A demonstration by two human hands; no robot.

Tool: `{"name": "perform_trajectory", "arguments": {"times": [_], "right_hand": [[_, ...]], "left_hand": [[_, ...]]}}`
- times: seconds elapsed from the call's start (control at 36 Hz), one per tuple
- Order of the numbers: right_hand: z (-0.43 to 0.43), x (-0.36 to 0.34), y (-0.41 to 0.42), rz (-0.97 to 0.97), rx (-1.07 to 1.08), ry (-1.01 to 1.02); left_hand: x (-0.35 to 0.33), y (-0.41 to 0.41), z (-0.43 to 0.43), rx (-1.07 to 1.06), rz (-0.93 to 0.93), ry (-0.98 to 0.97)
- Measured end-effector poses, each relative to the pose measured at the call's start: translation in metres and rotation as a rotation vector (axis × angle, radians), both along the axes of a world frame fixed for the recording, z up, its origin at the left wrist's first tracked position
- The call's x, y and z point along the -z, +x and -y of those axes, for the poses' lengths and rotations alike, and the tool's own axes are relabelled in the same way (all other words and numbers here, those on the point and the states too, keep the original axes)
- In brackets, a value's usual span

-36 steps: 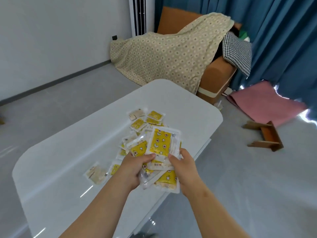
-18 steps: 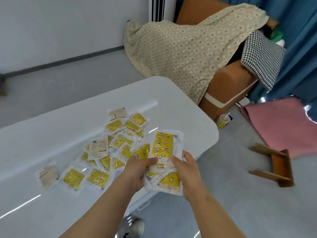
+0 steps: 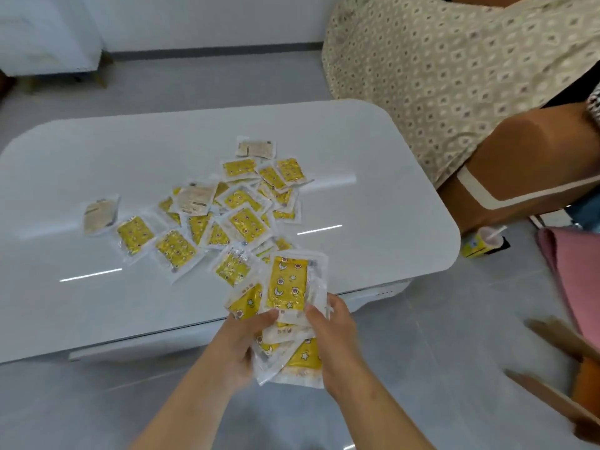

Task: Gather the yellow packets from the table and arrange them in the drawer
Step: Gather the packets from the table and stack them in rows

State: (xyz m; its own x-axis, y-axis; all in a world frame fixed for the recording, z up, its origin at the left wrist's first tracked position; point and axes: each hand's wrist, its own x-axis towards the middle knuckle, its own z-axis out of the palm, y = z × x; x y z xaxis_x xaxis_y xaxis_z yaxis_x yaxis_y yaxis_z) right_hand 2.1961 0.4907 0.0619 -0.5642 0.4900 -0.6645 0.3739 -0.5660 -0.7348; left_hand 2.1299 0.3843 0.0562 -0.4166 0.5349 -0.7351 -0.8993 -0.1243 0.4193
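Note:
Both my hands hold one bunch of yellow packets [image 3: 287,287] at the near edge of the white table [image 3: 97,313]. My left hand [image 3: 242,339] grips the bunch from the left with the thumb on top. My right hand [image 3: 328,336] grips it from the right. Several more yellow packets [image 3: 240,222] lie scattered in a loose pile on the table's middle, a few turned pale side up [image 3: 99,214]. A drawer front [image 3: 207,336] runs under the table's near edge; whether it is pulled out I cannot tell.
An orange armchair [image 3: 519,157] draped with a patterned beige blanket [image 3: 454,76] stands at the table's far right. A yellow drink carton [image 3: 480,246] sits on the floor by it. A pink mat [image 3: 571,271] and a wooden stand [image 3: 565,368] lie at the right.
My view has swung left and down, so the whole table and pile now show. Both hands keep holding the same bunch and have drawn it back to the table's near edge.

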Motion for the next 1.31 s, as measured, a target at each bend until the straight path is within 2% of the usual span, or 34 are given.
{"name": "perform_trajectory", "arguments": {"times": [0.08, 0.19, 0.28, 0.33, 0.39, 0.44, 0.5, 0.56, 0.61, 0.72, 0.78, 0.86, 1.0, 1.08, 1.14, 1.17, 1.25, 1.31], "right_hand": [[0.006, 0.028, -0.001, 0.004, -0.045, 0.000], [0.008, 0.069, 0.000, -0.026, -0.058, -0.101], [0.005, 0.103, -0.003, -0.067, -0.087, -0.127], [0.000, 0.123, -0.008, -0.175, -0.093, -0.211], [-0.007, 0.144, -0.012, -0.205, -0.038, -0.162], [-0.016, 0.169, -0.013, -0.126, -0.062, 0.177], [-0.024, 0.195, -0.011, -0.050, -0.199, 0.584], [-0.030, 0.221, -0.010, -0.036, -0.361, 0.950], [-0.033, 0.237, -0.011, -0.030, -0.413, 1.269], [-0.037, 0.256, -0.011, -0.021, -0.394, 1.568], [-0.036, 0.262, -0.009, 0.044, -0.429, 1.744], [-0.035, 0.263, -0.010, 0.128, -0.424, 1.867], [-0.037, 0.253, -0.018, 0.149, -0.390, 1.839], [-0.043, 0.238, -0.019, 0.248, -0.624, 1.778], [-0.049, 0.232, -0.017, 0.250, -0.760, 1.536], [-0.051, 0.231, -0.016, 0.245, -0.766, 1.411], [-0.063, 0.229, -0.008, 0.268, -0.747, 1.219], [-0.072, 0.227, -0.003, 0.241, -0.720, 0.985]], "left_hand": [[0.030, 0.001, 0.007, -0.020, -0.034, -0.057], [0.075, 0.002, 0.011, -0.066, -0.087, -0.111], [0.106, -0.001, 0.010, -0.117, -0.123, -0.088], [0.124, -0.005, 0.012, -0.170, -0.152, -0.049], [0.139, -0.011, 0.013, -0.224, -0.199, -0.017], [0.151, -0.016, 0.012, -0.264, -0.254, 0.024], [0.162, -0.020, 0.010, -0.292, -0.309, 0.032], [0.172, -0.023, 0.005, -0.314, -0.363, -0.002], [0.181, -0.022, 0.001, -0.335, -0.394, -0.023], [0.195, -0.022, -0.001, -0.348, -0.465, -0.042], [0.199, -0.023, 0.000, -0.333, -0.505, -0.045], [0.200, -0.023, 0.004, -0.295, -0.522, -0.049], [0.196, -0.026, 0.008, -0.267, -0.492, -0.026], [0.197, -0.027, 0.011, -0.248, -0.488, -0.035], [0.197, -0.026, 0.013, -0.237, -0.480, -0.027], [0.197, -0.025, 0.014, -0.229, -0.475, -0.021], [0.197, -0.020, 0.018, -0.222, -0.453, -0.001], [0.199, -0.015, 0.018, -0.217, -0.442, 0.000]]}}
